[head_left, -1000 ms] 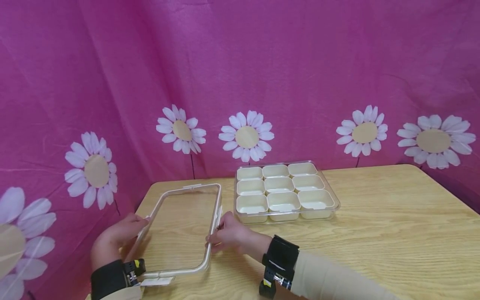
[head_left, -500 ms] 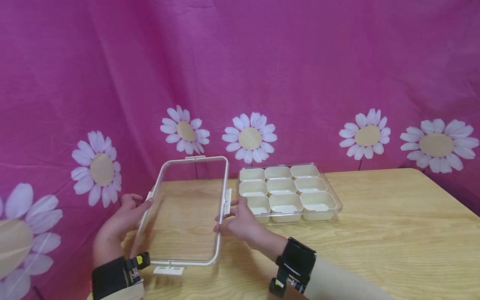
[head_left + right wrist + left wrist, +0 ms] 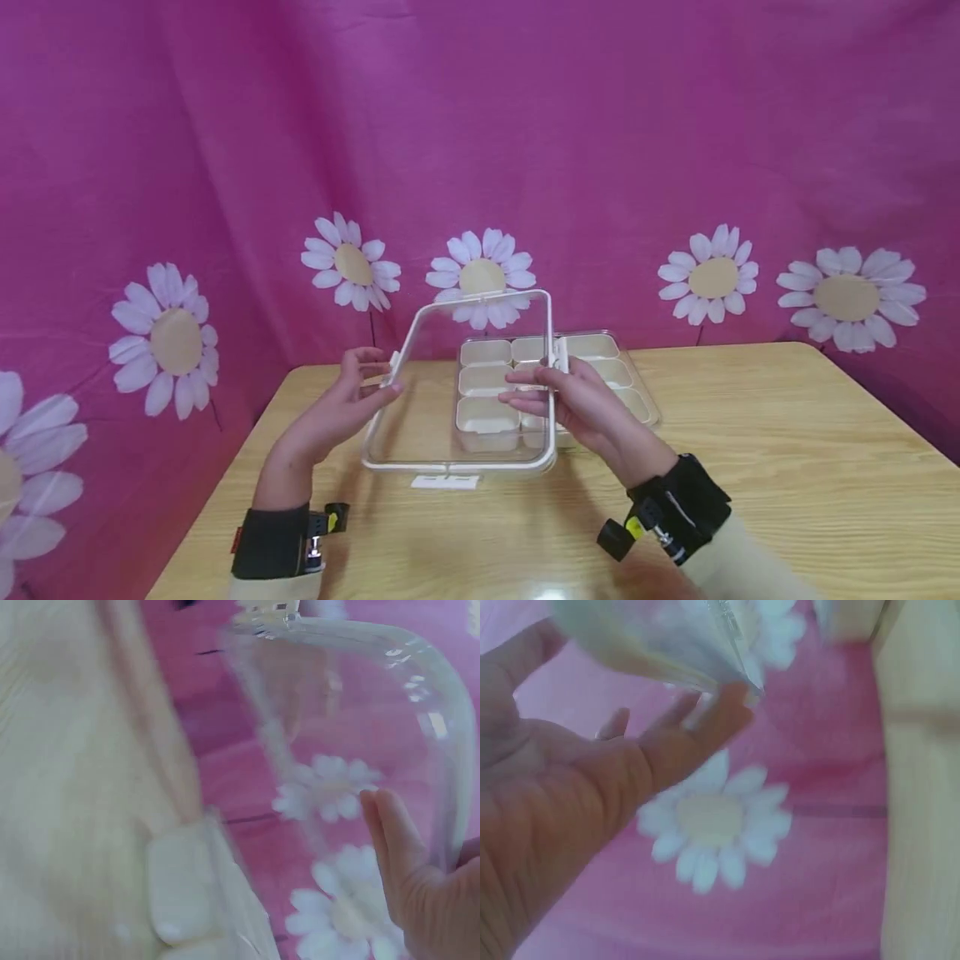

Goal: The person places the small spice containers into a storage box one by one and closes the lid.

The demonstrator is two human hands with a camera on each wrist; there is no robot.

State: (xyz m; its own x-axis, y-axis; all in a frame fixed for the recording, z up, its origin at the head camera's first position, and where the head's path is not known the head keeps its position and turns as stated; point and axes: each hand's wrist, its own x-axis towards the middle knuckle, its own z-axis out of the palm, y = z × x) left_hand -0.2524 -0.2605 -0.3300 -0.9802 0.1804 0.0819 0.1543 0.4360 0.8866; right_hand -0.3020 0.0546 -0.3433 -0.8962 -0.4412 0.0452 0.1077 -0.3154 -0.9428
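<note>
Both hands hold up a clear rectangular lid (image 3: 450, 466) with a white rim and white clip tabs, tilted up toward the head camera. At its left rim, the left hand (image 3: 337, 417) has its thumb in front and its other fingers beside the clip. My right hand (image 3: 592, 417) grips the right rim, fingers reaching across the pane; in the right wrist view the rim (image 3: 454, 787) passes between fingers and thumb. Behind the lid, a clear tray (image 3: 654, 410) of several cream cups (image 3: 489, 414) sits on the table, partly covered by the right hand.
The pale wood table (image 3: 750, 433) reaches back to a pink curtain (image 3: 600, 167) printed with white daisies. Each wrist wears a black strap with a small camera, such as the right strap (image 3: 686, 504).
The lid has been raised and carried rightward by both hands, from the left part of the table to in front of the tray. It is now tilted more upright. The tray stays put.
</note>
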